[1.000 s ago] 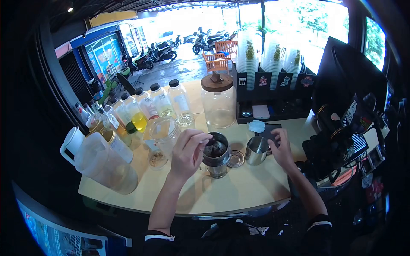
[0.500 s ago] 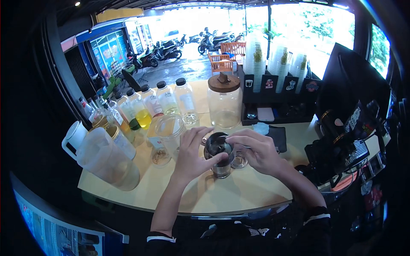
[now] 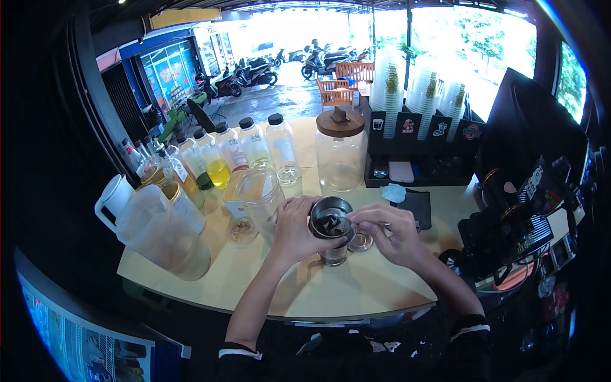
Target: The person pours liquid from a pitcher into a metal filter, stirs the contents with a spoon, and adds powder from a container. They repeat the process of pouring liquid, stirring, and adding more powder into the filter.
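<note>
My left hand [image 3: 298, 226] wraps round the side of a round metal cup [image 3: 323, 205], its thumb across the near side. Dark, wet-looking contents show inside. Directly below the cup is a small clear glass [image 3: 334, 256] on the counter. Fingers pinched, my right hand [image 3: 391, 232] holds a thin metal spoon [image 3: 386, 225] at the cup's right rim, with its tip over the dark contents. A round glass lid [image 3: 361, 240] lies just behind the right side of the cup. Close by my left hand stands an open clear jar [image 3: 259, 191].
A large plastic pitcher [image 3: 162, 235] stands at the left. Several capped bottles [image 3: 249, 143] line the back left. Behind the cup is a wooden-lidded glass jar [image 3: 340, 159]. Stacked plastic cups [image 3: 389, 95] fill a black holder, and a black machine [image 3: 503, 223] sits right.
The cup's mouth has turned more into view, showing its metal rim and inside. My left fingers have come down closer round it. The right hand stays pinched at the rim.
</note>
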`<state>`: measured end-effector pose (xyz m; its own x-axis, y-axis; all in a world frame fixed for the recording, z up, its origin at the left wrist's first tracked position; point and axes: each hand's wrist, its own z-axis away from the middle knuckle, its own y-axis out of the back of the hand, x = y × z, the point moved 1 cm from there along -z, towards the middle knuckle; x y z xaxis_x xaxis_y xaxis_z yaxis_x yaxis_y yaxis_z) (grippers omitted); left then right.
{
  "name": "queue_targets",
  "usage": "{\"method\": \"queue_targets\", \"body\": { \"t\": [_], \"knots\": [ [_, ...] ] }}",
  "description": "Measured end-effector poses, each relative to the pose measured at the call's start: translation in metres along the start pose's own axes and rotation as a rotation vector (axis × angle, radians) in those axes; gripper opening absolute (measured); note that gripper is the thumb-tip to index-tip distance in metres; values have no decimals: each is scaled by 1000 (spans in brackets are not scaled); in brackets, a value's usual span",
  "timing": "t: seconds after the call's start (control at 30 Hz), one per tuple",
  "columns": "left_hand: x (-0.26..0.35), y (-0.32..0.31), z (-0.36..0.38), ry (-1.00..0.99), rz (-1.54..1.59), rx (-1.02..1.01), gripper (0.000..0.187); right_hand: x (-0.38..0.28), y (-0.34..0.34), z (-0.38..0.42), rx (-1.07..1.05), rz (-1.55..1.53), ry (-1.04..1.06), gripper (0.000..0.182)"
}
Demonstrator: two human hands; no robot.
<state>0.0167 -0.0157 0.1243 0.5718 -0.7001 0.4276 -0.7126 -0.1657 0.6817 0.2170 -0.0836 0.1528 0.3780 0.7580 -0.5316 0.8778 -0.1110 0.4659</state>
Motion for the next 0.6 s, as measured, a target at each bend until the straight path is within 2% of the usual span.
{"method": "queue_targets", "body": {
  "t": [0.37,0.43,0.6],
  "knots": [
    [-6,15,-14,-188,30,-52,82,7,9,-4,33,-211,-17,13],
    [-4,19,-15,-234,4,-56,85,10,9,-5,-6,-351,-39,13],
    [-3,21,-18,-269,-12,-99,85,9,13,-7,-62,-409,-73,16]
  ]
}}
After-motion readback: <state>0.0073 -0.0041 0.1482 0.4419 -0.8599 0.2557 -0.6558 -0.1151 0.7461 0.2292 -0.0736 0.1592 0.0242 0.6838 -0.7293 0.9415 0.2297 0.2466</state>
